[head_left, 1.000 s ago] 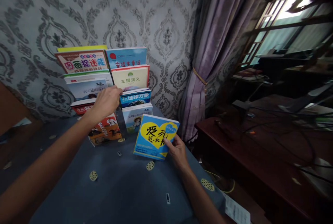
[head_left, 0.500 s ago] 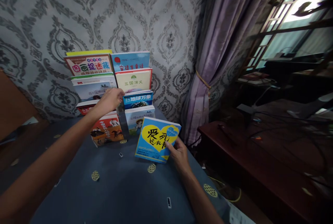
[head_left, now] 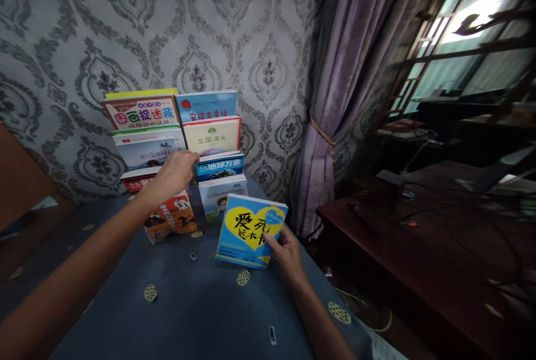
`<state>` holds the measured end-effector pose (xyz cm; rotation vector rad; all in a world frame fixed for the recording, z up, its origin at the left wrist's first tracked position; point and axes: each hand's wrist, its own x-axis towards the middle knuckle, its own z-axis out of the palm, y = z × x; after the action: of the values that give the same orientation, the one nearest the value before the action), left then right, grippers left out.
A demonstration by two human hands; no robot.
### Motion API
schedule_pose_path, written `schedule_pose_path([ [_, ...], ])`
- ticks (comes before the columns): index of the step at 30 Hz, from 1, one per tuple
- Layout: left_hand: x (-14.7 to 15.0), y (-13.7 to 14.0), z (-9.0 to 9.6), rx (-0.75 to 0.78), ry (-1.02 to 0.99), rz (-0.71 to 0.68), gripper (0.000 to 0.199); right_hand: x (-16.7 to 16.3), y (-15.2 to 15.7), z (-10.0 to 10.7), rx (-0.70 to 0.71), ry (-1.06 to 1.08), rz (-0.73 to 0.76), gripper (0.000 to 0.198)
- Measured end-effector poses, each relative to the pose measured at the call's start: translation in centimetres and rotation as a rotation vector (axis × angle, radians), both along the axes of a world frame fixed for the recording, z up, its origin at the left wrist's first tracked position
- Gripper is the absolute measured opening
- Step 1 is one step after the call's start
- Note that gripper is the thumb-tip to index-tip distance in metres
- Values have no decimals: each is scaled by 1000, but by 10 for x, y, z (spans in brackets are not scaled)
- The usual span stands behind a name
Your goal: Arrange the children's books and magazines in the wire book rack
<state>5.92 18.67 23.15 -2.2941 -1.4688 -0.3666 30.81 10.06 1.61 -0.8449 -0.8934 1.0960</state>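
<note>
Rising at the back is a grey wall (head_left: 268, 19) with curly patterns. Before it is the surface (head_left: 201, 310), dressed in dark blue cloth. Books stand on it in two lines, a left line (head_left: 148, 148) and a right line (head_left: 213, 141).

Just in front of the right line is the blue book (head_left: 240, 257), tipped back a little. It should be light and fairly stiff, and the smooth cover may be a bit slippery. A side edge looks like a good place to hold.

The right hand (head_left: 287, 245) pinches that book's right edge, thumb on the front, fingers mostly hidden behind. The left hand (head_left: 178, 170) is bent over, fingertips by the left edge of the Earth book (head_left: 221, 167); it is hard to tell if it grips anything.

Big black letters on the yellow heart start with 爱死, and the thumb hides some others. The lines also show 图画捉迷藏, 安徒生童话, 三国演义 and, on the Earth book, 地球万象. The tiniest print is too blurry to read.
</note>
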Motion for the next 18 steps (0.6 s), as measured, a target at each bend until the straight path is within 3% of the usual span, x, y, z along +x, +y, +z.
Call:
schedule_pose_path([
  [10,20,-29,-3,40,307,69,39,0,-1,0,24,2,5,41],
  [18,13,-27,-10,53,236,20,34,-1,0,-2,50,-8,12,38],
])
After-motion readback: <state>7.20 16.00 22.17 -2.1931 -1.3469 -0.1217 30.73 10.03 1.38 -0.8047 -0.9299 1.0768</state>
